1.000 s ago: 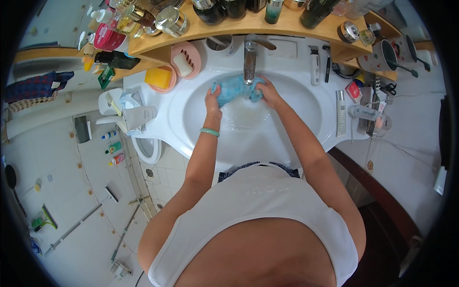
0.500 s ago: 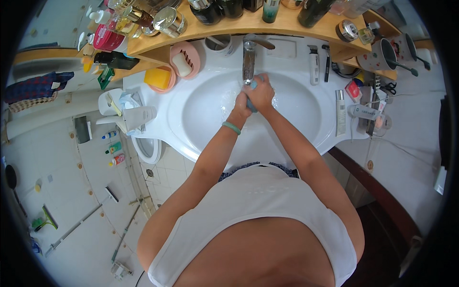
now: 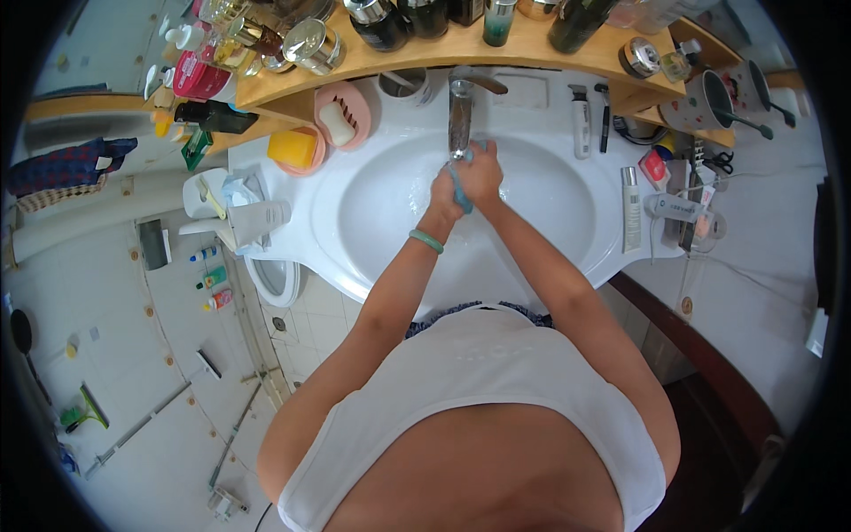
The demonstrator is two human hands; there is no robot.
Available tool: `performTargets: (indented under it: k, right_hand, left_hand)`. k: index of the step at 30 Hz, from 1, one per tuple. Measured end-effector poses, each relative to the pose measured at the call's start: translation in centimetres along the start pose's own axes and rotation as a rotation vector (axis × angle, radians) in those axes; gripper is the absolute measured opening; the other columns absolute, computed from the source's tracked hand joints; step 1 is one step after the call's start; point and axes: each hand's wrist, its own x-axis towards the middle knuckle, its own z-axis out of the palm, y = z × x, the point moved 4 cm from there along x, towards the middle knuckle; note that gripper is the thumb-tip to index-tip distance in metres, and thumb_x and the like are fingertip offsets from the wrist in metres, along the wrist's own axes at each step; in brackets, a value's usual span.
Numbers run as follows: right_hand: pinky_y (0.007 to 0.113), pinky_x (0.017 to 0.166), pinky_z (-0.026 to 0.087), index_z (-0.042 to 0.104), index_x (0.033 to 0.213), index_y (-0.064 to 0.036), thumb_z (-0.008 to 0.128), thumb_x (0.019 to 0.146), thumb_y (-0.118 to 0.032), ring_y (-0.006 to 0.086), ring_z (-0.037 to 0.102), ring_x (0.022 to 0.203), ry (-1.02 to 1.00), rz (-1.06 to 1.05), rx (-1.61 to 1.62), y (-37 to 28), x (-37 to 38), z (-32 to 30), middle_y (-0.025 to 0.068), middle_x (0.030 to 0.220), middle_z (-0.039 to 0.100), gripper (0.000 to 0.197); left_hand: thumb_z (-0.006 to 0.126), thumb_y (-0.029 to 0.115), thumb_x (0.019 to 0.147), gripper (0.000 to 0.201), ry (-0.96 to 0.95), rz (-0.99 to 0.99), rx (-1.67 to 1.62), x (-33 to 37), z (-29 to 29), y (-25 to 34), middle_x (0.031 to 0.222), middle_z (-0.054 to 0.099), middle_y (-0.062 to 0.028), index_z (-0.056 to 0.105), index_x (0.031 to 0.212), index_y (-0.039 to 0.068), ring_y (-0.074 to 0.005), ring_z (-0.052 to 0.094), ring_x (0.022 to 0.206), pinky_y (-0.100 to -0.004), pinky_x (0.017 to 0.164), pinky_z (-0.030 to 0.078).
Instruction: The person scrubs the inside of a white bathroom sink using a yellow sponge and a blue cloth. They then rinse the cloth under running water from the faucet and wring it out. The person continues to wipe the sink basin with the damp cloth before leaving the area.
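Observation:
Both my hands meet under the metal faucet point(image 3: 459, 120), over the white sink basin point(image 3: 558, 208). A small wet blue-grey cloth point(image 3: 461, 197) is squeezed between them, its lower end showing beside my left palm. My left hand point(image 3: 445, 191), with a green bangle point(image 3: 427, 240) at the wrist, closes on the cloth from the left. My right hand point(image 3: 482, 174) grips it from the right, fingers curled near the spout. Water splashes in the basin around the hands. Most of the cloth is hidden by the fingers.
Left of the faucet are pink dishes point(image 3: 356, 131) with a white soap bar point(image 3: 337, 122) and a yellow block point(image 3: 292, 149). A wooden shelf point(image 3: 417, 60) with bottles overhangs the back. A trimmer point(image 3: 580, 124) and a white tube point(image 3: 630, 213) lie on the right counter.
More of the blue-grey cloth now shows between my palms. My hands have shifted slightly and stay under the faucet.

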Motion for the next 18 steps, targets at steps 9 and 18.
performTargets:
  k: [9, 18]
  right_hand:
    - [0.045, 0.083, 0.048, 0.066, 0.095, -0.002, 0.063, 0.077, -0.035, 0.0393, 0.06, 0.095, -0.147, 0.085, 0.006, 2.6, 0.6, 2.3, 0.0218, 0.098, 0.063, 0.038]
    - [0.03, 0.048, 0.053, 0.055, 0.095, 0.0028, 0.052, 0.092, -0.032, 0.0258, 0.064, 0.066, -0.751, 1.046, 1.114, 5.7, 0.0, 0.0, 0.0145, 0.086, 0.062, 0.035]
  left_hand:
    - [0.045, 0.032, 0.094, 0.035, 0.216, 0.156, 0.448, -0.4, -2.2, 0.8, 0.105, 0.059, -0.0096, 0.052, 0.116, 0.006, -0.0219, 0.058, 0.096, -0.0345, 0.085, 0.047]
    - [0.07, 0.003, 0.073, 0.067, 0.351, 0.326, 0.944, -5.4, -4.9, 7.1, 0.115, 0.056, -0.0146, 0.038, 0.131, 0.004, -0.0308, 0.054, 0.107, -0.0394, 0.096, 0.044]
